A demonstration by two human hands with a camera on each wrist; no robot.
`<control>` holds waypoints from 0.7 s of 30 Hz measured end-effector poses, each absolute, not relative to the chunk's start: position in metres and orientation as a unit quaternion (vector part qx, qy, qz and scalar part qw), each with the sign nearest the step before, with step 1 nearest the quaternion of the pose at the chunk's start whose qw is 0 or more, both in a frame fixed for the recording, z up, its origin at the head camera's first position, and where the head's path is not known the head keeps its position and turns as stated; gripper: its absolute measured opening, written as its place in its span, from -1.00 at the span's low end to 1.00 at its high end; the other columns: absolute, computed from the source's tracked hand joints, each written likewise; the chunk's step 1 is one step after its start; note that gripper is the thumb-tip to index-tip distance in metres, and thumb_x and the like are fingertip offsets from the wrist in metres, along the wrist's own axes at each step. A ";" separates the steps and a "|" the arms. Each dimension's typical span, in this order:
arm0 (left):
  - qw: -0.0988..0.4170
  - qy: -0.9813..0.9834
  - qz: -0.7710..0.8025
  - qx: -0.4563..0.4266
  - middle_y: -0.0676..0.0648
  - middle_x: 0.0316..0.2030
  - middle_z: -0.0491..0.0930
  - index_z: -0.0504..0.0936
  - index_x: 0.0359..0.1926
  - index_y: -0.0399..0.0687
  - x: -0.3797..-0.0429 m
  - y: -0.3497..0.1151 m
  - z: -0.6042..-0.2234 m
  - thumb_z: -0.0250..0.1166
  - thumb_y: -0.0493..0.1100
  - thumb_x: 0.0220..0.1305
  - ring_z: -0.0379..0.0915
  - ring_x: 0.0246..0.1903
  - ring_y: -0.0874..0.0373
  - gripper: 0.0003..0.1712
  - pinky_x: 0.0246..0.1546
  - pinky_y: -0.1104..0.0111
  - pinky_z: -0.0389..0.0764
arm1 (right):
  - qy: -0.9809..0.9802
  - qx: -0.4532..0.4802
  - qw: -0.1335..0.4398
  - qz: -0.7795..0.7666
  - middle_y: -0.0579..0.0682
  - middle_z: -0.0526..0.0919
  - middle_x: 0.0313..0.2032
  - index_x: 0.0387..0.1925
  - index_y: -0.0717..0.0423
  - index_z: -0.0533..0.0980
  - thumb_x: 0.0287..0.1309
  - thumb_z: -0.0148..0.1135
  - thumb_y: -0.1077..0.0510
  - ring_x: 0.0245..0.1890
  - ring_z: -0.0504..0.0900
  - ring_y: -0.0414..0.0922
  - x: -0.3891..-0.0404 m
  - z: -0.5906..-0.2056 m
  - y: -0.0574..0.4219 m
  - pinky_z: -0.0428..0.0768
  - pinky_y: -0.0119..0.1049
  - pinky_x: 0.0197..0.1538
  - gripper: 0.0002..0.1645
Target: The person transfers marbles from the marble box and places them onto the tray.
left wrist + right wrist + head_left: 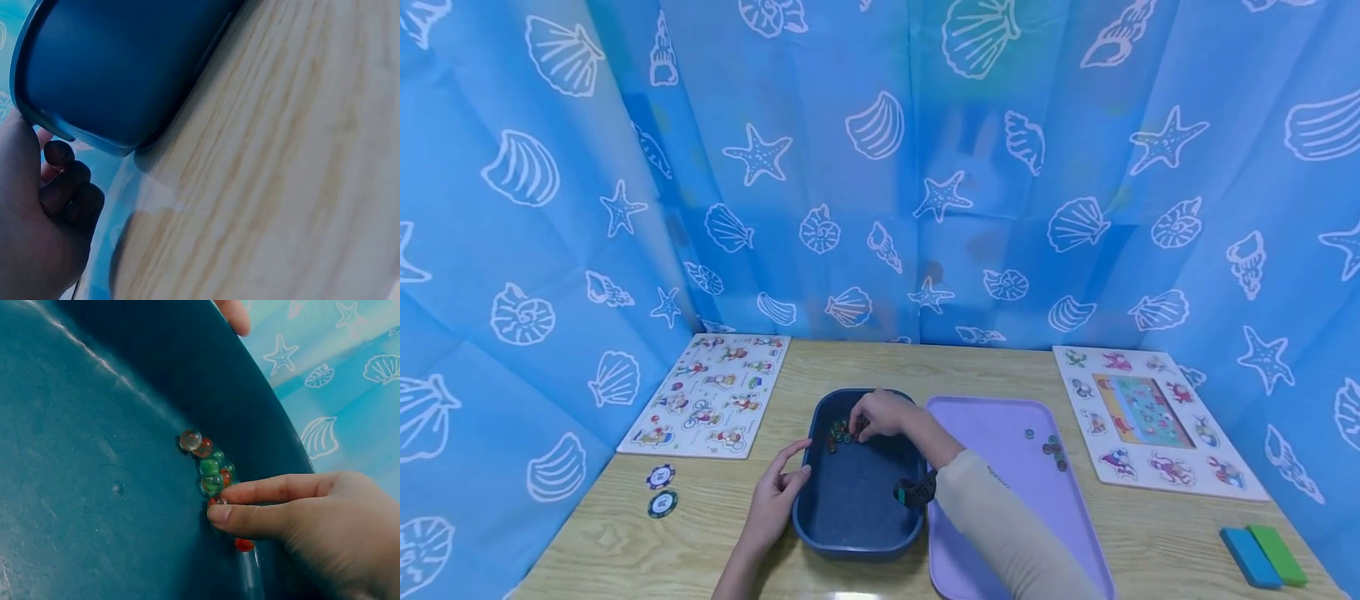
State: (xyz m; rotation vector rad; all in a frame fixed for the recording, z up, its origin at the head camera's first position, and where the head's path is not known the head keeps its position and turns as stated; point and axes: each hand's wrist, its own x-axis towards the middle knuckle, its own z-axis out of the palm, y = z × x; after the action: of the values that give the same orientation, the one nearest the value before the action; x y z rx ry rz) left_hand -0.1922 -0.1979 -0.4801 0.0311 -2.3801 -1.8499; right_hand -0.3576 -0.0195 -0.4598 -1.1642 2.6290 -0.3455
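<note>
A deep dark blue basin (857, 500) stands on the wooden table. Along its far left inner wall lies a cluster of glass marbles (211, 467), clear with green and red-orange swirls. Reaching into the basin, my right hand (880, 414) pinches a reddish marble (217, 500) between thumb and index finger, low among the others. My left hand (778, 492) holds the basin's left rim, thumb and index fingertip right at the edge. Its other fingers (75, 190) are curled outside the wall in the left wrist view.
Right of the basin lies a purple tray (1000, 467) with several marbles (1054, 450). Puzzle boards sit at the back left (707, 392) and back right (1157, 425). Two poker chips (662, 490) lie at left; blue (1251, 557) and green (1277, 554) blocks at front right.
</note>
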 end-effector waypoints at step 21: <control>0.068 -0.785 -0.616 0.003 0.09 -0.78 0.10 0.38 0.15 0.06 -0.190 -0.198 -0.478 0.07 -0.22 0.27 0.08 -0.78 0.31 -0.59 -0.66 0.47 0.21 | 0.894 -0.382 -0.004 -0.232 -0.20 0.47 -0.61 -0.27 -0.20 0.59 0.08 0.18 -0.05 -0.66 0.26 -0.27 -0.320 -0.390 0.076 0.28 -0.40 -0.54 -0.84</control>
State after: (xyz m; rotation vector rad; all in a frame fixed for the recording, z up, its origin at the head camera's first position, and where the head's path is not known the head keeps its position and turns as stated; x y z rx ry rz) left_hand -0.1903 -0.1975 -0.4783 0.0105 -2.3643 -1.8540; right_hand -0.3198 0.0760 -0.3903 -1.2037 2.8181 -0.7313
